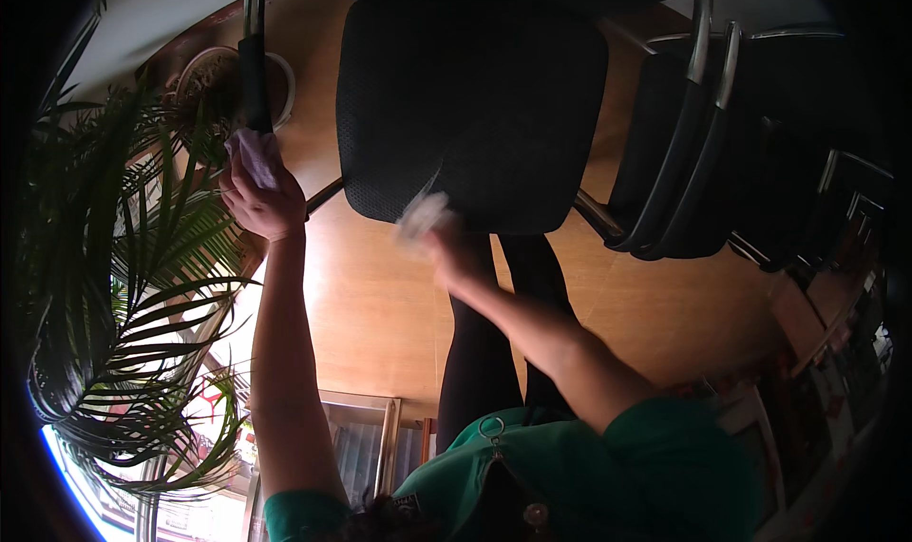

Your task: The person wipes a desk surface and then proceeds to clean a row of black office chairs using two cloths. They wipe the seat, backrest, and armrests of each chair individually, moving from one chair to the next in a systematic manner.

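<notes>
My left hand (263,203) grips a folded lilac cloth (258,156), which is pressed against the near end of a black armrest pad (254,79). A chair's black seat (470,100) with a mesh-like surface lies before me. Over the seat's near edge, my right hand (452,253) is blurred by motion, with its fingers around a whitish object (424,218). The blur hides whether that object is a cloth or something else. Both forearms reach forward, the left along the chair's left side.
A palm-like plant (128,314) spreads its fronds close by my left arm, and a plant pot (206,79) stands behind the armrest. To the right is another black chair (670,150) with curved metal-and-black arms. Wood-coloured floor (377,314) shows between my legs and the plant.
</notes>
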`<move>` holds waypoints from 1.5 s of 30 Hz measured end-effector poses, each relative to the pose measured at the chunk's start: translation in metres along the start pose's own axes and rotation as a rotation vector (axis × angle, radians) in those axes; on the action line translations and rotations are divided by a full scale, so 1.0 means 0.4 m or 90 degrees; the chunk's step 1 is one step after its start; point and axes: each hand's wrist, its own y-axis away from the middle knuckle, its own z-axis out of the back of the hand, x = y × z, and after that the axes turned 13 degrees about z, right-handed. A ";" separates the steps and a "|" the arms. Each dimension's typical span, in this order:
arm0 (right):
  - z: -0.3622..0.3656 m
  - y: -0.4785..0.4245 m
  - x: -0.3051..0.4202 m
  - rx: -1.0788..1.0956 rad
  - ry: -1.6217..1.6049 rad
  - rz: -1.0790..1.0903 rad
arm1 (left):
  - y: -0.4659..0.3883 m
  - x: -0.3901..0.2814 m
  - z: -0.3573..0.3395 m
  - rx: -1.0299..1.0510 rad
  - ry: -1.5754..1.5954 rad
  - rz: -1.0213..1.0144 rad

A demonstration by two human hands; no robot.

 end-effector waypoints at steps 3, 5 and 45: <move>-0.121 0.158 0.032 0.673 0.590 0.202 | 0.015 0.044 -0.008 0.005 -0.026 0.007; -0.128 0.067 0.124 0.537 0.375 0.267 | 0.024 0.049 0.013 0.008 -0.027 0.022; -0.303 -0.385 0.419 0.265 0.474 0.605 | -0.007 0.021 0.047 0.102 0.143 0.010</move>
